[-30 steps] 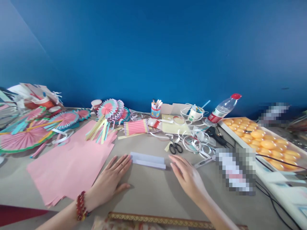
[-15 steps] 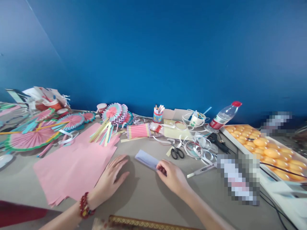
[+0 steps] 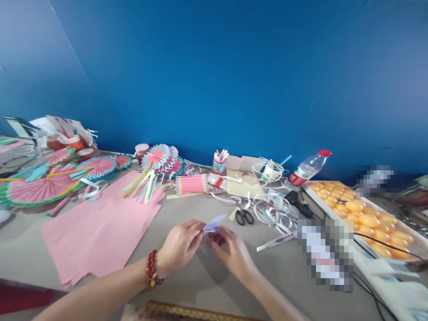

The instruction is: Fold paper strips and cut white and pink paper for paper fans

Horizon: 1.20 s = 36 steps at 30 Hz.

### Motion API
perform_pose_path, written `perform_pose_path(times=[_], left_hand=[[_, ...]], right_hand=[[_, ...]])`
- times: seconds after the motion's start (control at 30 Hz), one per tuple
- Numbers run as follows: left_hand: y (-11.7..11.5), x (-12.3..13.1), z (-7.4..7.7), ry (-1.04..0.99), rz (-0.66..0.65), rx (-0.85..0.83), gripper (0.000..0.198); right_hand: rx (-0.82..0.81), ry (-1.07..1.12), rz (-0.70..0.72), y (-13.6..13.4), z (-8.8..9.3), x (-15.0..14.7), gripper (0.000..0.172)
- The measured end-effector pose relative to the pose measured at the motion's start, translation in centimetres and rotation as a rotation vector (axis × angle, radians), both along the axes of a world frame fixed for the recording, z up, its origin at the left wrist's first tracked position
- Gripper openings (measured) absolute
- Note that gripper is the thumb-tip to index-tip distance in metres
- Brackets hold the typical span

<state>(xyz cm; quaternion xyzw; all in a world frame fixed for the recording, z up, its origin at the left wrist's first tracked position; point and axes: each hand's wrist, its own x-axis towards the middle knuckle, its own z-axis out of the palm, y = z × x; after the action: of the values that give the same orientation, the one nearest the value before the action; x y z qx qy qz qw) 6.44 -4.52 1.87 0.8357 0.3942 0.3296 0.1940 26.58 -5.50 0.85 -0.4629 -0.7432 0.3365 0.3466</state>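
Both hands meet above the grey table near its middle front. My left hand (image 3: 180,244), with a red bead bracelet at the wrist, pinches one end of a folded pale lilac paper strip (image 3: 214,223). My right hand (image 3: 230,252) has its fingers closed on the same strip from below and the right. The strip is lifted off the table and most of it is hidden by the fingers.
Pink paper sheets (image 3: 96,232) lie at left, folded paper fans (image 3: 43,185) behind them. Black scissors (image 3: 244,216), curled white strips (image 3: 267,209), a pen cup (image 3: 218,164) and a water bottle (image 3: 306,169) sit behind the hands. A tray of orange balls (image 3: 364,216) stands at right.
The strip lay on the table between my flat hands. The right hand picked it up, then the left hand left the table and joined it.
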Motion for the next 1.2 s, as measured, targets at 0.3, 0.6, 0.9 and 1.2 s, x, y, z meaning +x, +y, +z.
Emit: perform_pose_path(times=[0.3,0.6,0.9,1.2], left_hand=[[1.0,-0.6,1.3,0.537,0.082,0.275,0.012],[1.6,-2.0,0.4,0.446,-0.041,0.504,0.018],[0.0,-2.1,-1.9,0.539,-0.104,0.459,0.025],[-0.6,-3.7,-2.9,0.512,-0.072,0.288,0.024]], right_hand=[[0.737,-0.371,-0.161,-0.2,3.1,1.6,0.043],[0.628,-0.508,-0.043,0.3,2.2,2.1,0.021],[0.634,-0.735,0.169,-0.5,-1.0,2.0,0.018],[0.544,-0.692,0.190,-0.7,-1.6,1.8,0.021]])
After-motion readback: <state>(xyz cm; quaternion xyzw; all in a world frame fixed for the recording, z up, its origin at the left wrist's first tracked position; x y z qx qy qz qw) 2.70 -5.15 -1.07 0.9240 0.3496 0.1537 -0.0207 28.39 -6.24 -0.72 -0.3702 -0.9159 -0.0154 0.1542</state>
